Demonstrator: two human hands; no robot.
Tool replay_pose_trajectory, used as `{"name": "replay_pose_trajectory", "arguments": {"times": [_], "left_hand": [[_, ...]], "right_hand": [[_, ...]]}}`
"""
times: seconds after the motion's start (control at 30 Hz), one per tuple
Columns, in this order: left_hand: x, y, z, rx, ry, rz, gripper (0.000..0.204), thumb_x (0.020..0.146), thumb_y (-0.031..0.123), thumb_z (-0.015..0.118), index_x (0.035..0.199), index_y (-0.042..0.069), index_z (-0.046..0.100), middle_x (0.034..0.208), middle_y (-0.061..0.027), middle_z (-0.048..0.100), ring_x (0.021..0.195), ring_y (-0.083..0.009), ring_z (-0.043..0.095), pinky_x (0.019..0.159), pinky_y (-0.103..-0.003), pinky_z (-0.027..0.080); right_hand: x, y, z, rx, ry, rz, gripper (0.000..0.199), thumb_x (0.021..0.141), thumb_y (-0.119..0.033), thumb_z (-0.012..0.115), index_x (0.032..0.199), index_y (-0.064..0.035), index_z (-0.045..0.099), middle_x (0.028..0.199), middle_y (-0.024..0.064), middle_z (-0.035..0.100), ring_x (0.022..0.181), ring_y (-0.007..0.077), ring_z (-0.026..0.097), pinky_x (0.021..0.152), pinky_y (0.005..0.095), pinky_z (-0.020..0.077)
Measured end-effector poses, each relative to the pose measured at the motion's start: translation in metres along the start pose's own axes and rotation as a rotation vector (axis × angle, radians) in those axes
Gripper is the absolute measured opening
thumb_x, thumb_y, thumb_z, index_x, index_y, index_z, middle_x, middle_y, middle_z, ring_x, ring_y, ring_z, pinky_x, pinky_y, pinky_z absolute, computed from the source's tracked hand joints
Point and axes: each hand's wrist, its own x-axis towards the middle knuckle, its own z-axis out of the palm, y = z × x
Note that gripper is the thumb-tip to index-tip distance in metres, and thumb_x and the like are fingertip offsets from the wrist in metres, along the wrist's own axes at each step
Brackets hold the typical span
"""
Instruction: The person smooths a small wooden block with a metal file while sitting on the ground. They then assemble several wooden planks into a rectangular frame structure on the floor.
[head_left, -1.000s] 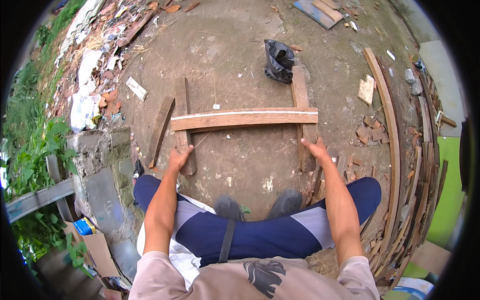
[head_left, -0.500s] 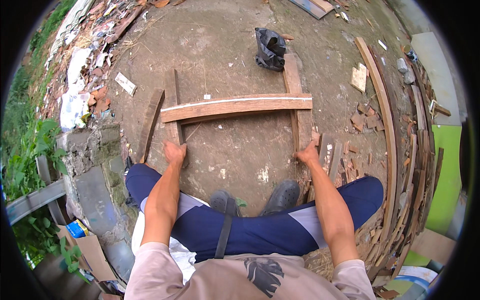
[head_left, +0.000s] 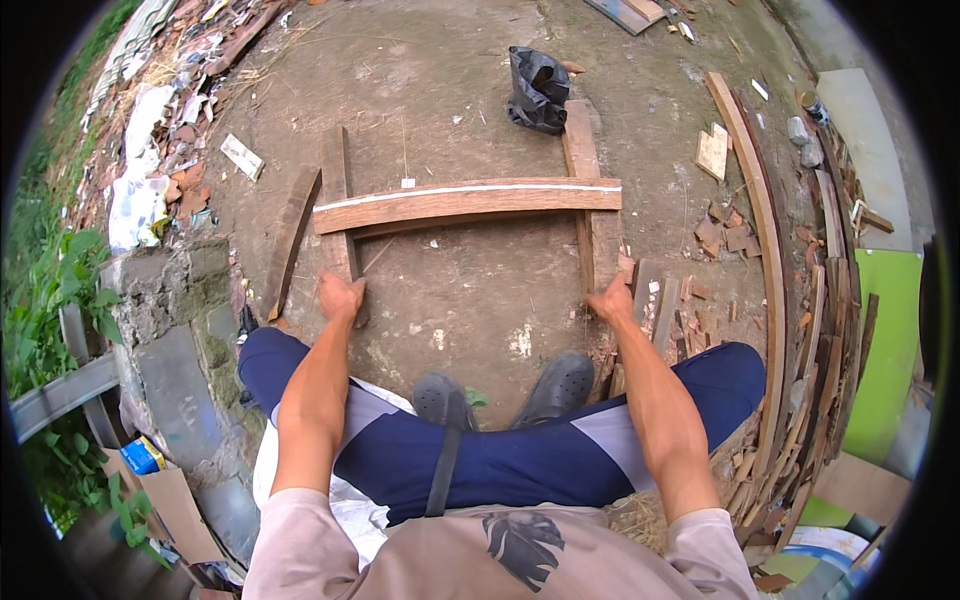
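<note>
A wooden beam (head_left: pixel 468 203) with a white line along its upper face lies crosswise over two boards on the ground. My left hand (head_left: pixel 341 297) is closed around the near end of the left board (head_left: pixel 336 160). On the other side, my right hand (head_left: pixel 612 299) grips the near part of the right board (head_left: pixel 605 240). Both boards run away from me under the beam's ends. Parts of my fingers are hidden behind my hands. A crumpled black plastic bag (head_left: pixel 538 90) sits against the far end of the right board.
Another plank (head_left: pixel 292 240) lies left of my left hand. Long timber strips (head_left: pixel 752 190) and scrap wood line the right side, with broken tile pieces (head_left: pixel 727 232) nearby. A low block wall (head_left: pixel 172 370) stands at my left. My shoes (head_left: pixel 556 388) are between the boards' near ends.
The whole view has shifted slightly, so everything appears a little higher and further left. My hands keep the same hold, and the beam and boards keep their arrangement.
</note>
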Motion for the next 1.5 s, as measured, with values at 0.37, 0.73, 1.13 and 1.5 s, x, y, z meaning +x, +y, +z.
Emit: {"name": "replay_pose_trajectory", "arguments": {"times": [0.37,0.73,1.13,1.5], "left_hand": [[0.03,-0.066,0.089,-1.594,-0.275,-0.567,0.083,0.096,0.068,0.038,0.152,0.006,0.039,0.158,-0.0123,0.04,0.146,-0.0325,0.034,0.118,-0.052,0.026],[0.048,-0.084,0.076,-1.621,-0.204,-0.889,0.049,0.098,0.036,0.035,0.132,0.012,0.061,0.14,-0.0111,0.059,0.13,-0.0347,0.052,0.1,-0.066,0.04],[0.041,-0.085,0.069,-1.73,-0.244,-0.835,0.042,0.1,0.025,0.037,0.123,0.003,0.064,0.125,-0.0158,0.067,0.111,-0.0348,0.067,0.095,-0.054,0.053],[0.04,-0.085,0.065,-1.75,-0.246,-0.861,0.045,0.104,0.031,0.032,0.123,0.004,0.064,0.124,-0.015,0.068,0.111,-0.0331,0.067,0.096,-0.052,0.054]], "right_hand": [[-0.002,0.005,-0.026,1.325,-0.228,0.593,0.066,0.101,-0.044,0.051,0.155,-0.0131,0.031,0.159,0.0177,0.03,0.145,0.039,0.031,0.113,0.0616,0.0329],[0.0,-0.012,-0.034,1.354,-0.171,0.671,0.07,0.1,-0.035,0.057,0.157,-0.01,0.025,0.164,0.012,0.022,0.146,0.0377,0.03,0.117,0.0605,0.0265],[0.0,-0.01,-0.01,0.567,-0.227,0.364,0.053,0.073,-0.008,0.085,0.118,0.0087,0.063,0.125,0.0187,0.064,0.111,0.0304,0.061,0.085,0.0429,0.0518],[0.01,0.004,0.004,0.553,-0.07,0.312,0.014,0.068,0.005,0.075,0.076,0.0062,0.064,0.081,0.015,0.063,0.06,0.0215,0.052,0.054,0.0369,0.0432]]}}
